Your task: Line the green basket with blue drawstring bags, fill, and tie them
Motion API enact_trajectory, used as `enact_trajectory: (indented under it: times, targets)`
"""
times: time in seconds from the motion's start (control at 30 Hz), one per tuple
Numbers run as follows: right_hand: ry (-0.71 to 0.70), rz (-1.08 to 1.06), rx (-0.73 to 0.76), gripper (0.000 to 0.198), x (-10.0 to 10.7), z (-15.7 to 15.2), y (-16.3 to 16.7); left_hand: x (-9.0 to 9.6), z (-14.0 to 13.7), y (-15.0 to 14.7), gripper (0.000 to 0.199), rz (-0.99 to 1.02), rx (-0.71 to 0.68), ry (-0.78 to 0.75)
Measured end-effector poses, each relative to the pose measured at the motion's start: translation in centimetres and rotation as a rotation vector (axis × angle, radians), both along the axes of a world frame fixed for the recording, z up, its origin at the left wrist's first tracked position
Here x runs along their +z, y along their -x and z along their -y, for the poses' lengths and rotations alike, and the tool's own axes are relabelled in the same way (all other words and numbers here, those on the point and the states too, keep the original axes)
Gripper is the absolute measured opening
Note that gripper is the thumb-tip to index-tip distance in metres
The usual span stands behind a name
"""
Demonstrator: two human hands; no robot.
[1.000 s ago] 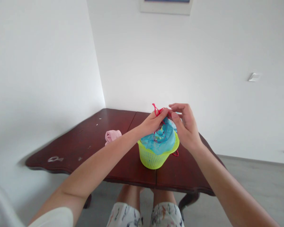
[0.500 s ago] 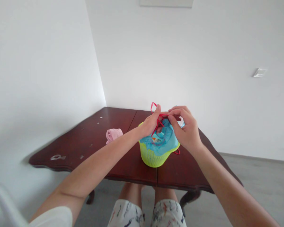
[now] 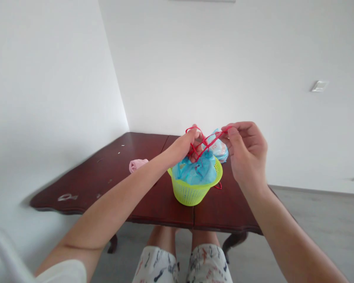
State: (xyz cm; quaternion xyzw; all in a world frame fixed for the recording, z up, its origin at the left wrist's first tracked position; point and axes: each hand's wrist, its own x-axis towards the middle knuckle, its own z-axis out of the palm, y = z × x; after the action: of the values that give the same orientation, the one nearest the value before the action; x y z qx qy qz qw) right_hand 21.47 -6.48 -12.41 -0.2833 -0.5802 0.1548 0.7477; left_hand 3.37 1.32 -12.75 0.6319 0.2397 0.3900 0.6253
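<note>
A yellow-green plastic basket (image 3: 190,195) stands upright near the table's front edge. Inside it sits a blue plastic bag (image 3: 194,173), its mouth gathered together. Red ribbon (image 3: 212,140) runs from the bag's neck up to both hands. My left hand (image 3: 191,143) is closed on the ribbon just above the bag, with a red loop around its thumb. My right hand (image 3: 246,147), to the right and a little higher, pinches the ribbon between thumb and fingers and holds it stretched. Parts of the left fingers are hidden behind ribbon and bag.
A dark red wooden table (image 3: 106,173) stands against the white walls. On it lie a rolled pink cloth (image 3: 137,165) to the left and a blue-and-white package (image 3: 220,150) behind the basket. Another red loop (image 3: 218,186) lies at the basket's right side.
My right hand has pulled away to the right, drawing the ribbon out. The bag's mouth is now bunched tighter inside the basket, baring the rim and the package behind it.
</note>
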Motion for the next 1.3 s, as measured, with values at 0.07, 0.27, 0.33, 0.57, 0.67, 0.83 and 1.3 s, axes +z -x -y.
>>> enact_trajectory:
  times: [0.07, 0.27, 0.33, 0.57, 0.67, 0.83, 1.3]
  targets:
    - [0.012, 0.008, 0.038, 0.019, -0.2, 0.0, 0.1, 0.4, 0.1, 0.4, 0.072, 0.019, -0.104, 0.101]
    - [0.011, -0.023, 0.054, 0.014, -0.5, 0.5, 0.5, 1.3, 1.0, 1.2, 0.07, 0.105, -0.095, 0.208]
    - [-0.005, -0.016, 0.04, 0.012, -0.5, 0.8, 0.5, 1.4, 1.2, 1.6, 0.073, 0.057, -0.134, 0.204]
    - [-0.021, 0.027, -0.005, 0.012, 0.0, 2.1, 0.9, 1.6, 1.5, 2.3, 0.065, 0.084, -0.255, 0.232]
    - [-0.069, 0.044, -0.051, 0.011, -0.1, 3.0, 1.6, 1.6, 1.6, 2.1, 0.051, 0.217, -0.235, 0.306]
    - [-0.159, 0.283, -0.078, 0.005, -2.1, 3.7, 1.8, 1.3, 1.4, 2.4, 0.039, 0.33, -0.205, 0.314]
    - [-0.004, 0.515, -0.083, 0.037, -3.2, 1.1, 1.4, 3.0, 4.9, 4.9, 0.04, -0.348, 0.245, -0.938]
